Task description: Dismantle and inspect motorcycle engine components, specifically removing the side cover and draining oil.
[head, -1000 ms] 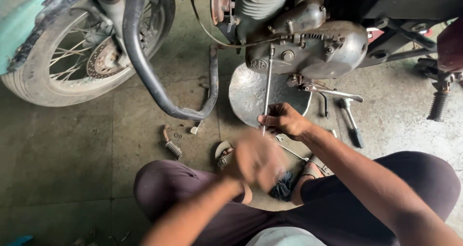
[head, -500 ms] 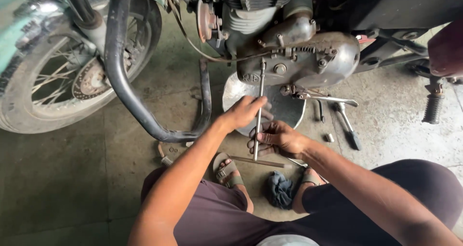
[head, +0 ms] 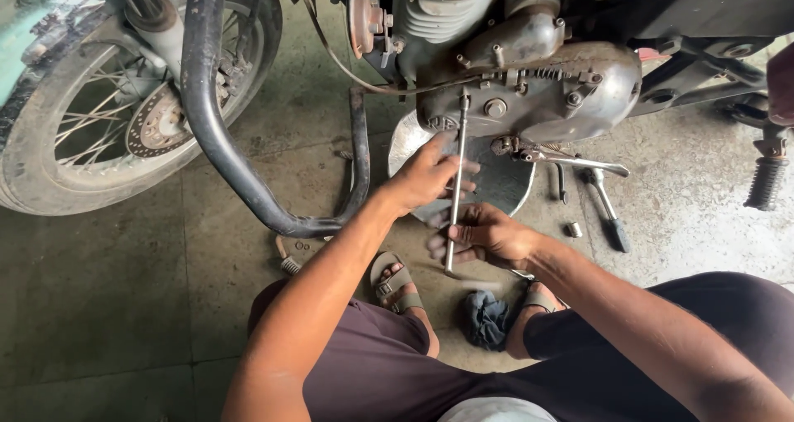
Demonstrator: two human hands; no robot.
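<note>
A long metal T-handle wrench [head: 457,174] stands nearly upright, its top end set on a bolt of the motorcycle's engine case [head: 538,91]. My left hand [head: 426,176] wraps around the middle of the shaft. My right hand [head: 484,234] grips the wrench's lower end, where its cross handle looks blurred. A round metal pan [head: 504,182] lies on the floor under the engine, behind both hands.
The front wheel [head: 124,116] and a curved black crash bar [head: 223,141] are at the left. Loose hand tools [head: 608,211] and a small socket [head: 574,229] lie on the concrete at the right. A dark rag [head: 486,319] sits between my sandalled feet. A footpeg [head: 765,178] juts at the far right.
My left hand has come forward from near my lap and closed around the wrench shaft. My right hand has slid down to the lower end. The view has moved closer to the engine.
</note>
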